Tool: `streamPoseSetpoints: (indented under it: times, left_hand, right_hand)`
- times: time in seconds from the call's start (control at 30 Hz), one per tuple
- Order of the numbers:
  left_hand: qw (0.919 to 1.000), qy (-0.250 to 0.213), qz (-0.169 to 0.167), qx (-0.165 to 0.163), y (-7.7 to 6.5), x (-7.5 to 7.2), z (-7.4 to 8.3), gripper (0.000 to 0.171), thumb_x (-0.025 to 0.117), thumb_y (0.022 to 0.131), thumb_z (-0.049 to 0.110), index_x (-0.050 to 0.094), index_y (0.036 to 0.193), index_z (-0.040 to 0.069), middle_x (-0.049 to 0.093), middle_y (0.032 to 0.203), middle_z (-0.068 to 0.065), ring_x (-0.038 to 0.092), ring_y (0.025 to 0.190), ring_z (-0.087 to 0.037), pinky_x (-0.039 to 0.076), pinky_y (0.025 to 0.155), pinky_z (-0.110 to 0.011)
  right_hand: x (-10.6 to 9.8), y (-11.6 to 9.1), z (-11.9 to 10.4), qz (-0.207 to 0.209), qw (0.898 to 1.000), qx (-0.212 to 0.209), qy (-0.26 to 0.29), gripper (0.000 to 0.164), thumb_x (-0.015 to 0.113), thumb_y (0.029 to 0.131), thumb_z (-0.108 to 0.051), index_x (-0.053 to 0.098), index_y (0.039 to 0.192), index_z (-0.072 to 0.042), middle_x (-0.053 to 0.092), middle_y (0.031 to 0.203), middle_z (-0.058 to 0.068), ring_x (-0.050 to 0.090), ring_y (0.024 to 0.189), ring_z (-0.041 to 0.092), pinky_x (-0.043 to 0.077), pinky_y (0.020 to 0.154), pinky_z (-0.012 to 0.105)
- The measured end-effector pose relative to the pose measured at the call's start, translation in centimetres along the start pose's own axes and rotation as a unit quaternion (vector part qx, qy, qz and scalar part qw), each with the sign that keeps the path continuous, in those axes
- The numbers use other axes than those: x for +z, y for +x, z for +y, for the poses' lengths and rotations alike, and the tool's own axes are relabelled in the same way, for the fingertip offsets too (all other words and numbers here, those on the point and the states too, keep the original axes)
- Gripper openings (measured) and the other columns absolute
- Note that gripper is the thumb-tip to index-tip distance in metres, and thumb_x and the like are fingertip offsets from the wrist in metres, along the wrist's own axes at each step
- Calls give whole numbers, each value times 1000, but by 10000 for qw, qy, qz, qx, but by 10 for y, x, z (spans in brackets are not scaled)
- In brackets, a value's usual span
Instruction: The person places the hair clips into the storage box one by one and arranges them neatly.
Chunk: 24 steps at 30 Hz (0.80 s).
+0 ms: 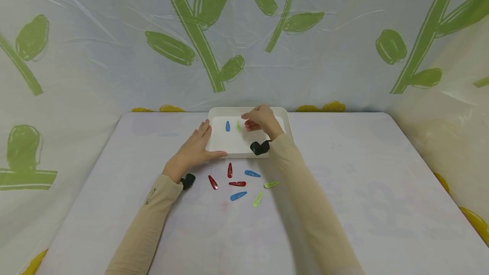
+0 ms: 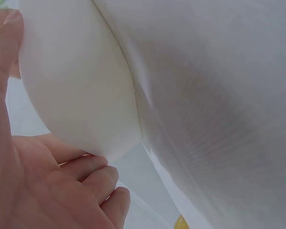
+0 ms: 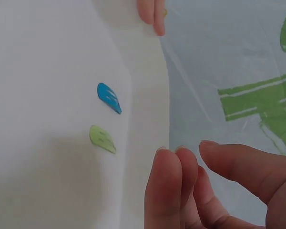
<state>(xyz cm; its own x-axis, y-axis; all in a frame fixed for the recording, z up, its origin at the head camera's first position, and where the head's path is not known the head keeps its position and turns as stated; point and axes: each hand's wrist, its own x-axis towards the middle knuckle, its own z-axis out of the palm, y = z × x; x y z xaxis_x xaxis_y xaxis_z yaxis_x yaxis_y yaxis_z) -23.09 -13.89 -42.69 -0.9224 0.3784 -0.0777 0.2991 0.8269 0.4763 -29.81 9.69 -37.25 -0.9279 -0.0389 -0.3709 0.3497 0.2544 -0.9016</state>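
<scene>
Touching tray [image 1: 227, 144], left grip [image 1: 194, 147] unclenched; right grip [image 1: 263, 119] released; two clips [image 1: 227, 126] inside, seven outside.

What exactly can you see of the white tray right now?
The white tray looks like smooth plastic: rectangular, shallow, with rounded corners and raised walls. It sits open side up at the far edge of the table. A blue clip and a green clip lie inside, side by side. The left hand touches its left side and front; the right hand is over it.
</scene>
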Motion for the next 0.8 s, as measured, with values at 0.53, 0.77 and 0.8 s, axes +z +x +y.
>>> streamPoseSetpoints:
  times: [0.53,0.77,0.8]
  left_hand:
    - [10000,44,4,-8,2,0,-1,117,68,82,67,12,156,-4,-2,166,-15,2,151,-34,10,122,-50]
    - [10000,26,-27,-56,2,0,0,117,68,82,68,11,157,-3,-3,166,-14,2,151,-35,11,121,-52]
    - [10000,32,-24,-51,2,0,0,117,68,82,68,11,157,-3,-3,166,-14,2,151,-35,11,121,-52]
  right_hand:
    - [-13,-42,-10,107,9832,-1423,-1134,19,73,90,-15,64,90,2,68,80,17,66,59,20,62,69,40]
    - [-22,-68,-12,73,9769,-1716,-1272,19,74,90,-15,64,89,1,68,85,23,67,61,23,62,67,38]
    - [-23,-71,-12,67,9759,-1755,-1298,18,73,90,-15,64,89,1,68,85,23,67,61,23,62,66,38]
